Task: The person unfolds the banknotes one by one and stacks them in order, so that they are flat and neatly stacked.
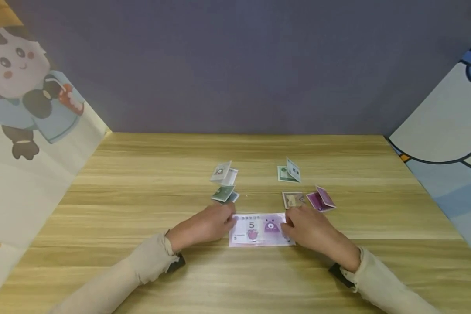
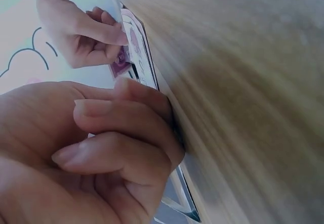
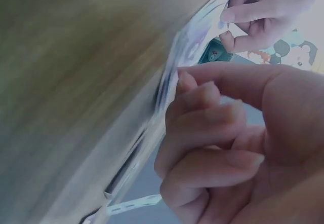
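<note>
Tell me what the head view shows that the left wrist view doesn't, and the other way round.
Only the head view shows the cartoon figure in blue, the dark bands at the wrists, and a readable printed 5 on the light purple banknote.

Only the left wrist view shows the left hand from its palm side, close up, with fingernails visible.

Both show the two hands at that banknote, the right hand farther off in the wrist view, plus the dark purple note and wooden table.

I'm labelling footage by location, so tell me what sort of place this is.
Probably an indoor tabletop booth: a wood-grain table backed by a plain dark panel, between cartoon-printed side walls.
</note>
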### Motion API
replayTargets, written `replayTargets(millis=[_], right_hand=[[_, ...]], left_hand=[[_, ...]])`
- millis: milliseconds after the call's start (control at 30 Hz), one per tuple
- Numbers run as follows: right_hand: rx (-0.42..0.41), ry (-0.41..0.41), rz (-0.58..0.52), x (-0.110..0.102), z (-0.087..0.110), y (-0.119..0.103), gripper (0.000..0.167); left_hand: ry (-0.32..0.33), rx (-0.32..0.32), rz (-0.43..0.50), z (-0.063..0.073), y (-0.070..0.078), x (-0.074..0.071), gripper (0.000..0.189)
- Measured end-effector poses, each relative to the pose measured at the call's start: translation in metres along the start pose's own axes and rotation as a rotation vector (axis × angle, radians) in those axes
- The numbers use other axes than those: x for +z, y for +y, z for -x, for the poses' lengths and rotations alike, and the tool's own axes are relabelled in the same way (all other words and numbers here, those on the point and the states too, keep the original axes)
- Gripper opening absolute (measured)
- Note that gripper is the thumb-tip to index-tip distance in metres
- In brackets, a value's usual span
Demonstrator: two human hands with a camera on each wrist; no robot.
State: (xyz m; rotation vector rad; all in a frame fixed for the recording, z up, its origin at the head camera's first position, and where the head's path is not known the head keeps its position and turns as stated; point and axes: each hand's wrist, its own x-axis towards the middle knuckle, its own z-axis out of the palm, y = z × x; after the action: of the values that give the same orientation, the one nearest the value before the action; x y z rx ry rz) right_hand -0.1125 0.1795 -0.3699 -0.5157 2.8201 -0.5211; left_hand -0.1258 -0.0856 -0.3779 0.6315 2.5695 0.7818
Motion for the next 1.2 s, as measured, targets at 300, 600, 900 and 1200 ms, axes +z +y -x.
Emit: replayTargets(millis=[300, 600, 900, 1200], right_hand=[[-0.012, 0.017, 0.024, 0.001, 0.003, -0.006, 0.028], [-0.021, 0.009, 0.035, 0.001, 0.006, -0.004, 0.029], [-0.035, 0.02, -0.015, -0.003, 0.002, 0.002, 0.027], [-0.053, 0.236, -0.108, -0.033, -0.005, 0.02, 0.02]], left_hand=[[0.0, -0.025, 0.0, 0.003, 0.002, -0.001, 0.016], [-0.009, -0.005, 0.007, 0.002, 0.002, 0.0, 0.02], [-0.019, 0.024, 0.016, 0.0, 0.002, -0.001, 0.02], [0.034, 0.038, 0.041, 0.001, 0.002, -0.009, 0.016]])
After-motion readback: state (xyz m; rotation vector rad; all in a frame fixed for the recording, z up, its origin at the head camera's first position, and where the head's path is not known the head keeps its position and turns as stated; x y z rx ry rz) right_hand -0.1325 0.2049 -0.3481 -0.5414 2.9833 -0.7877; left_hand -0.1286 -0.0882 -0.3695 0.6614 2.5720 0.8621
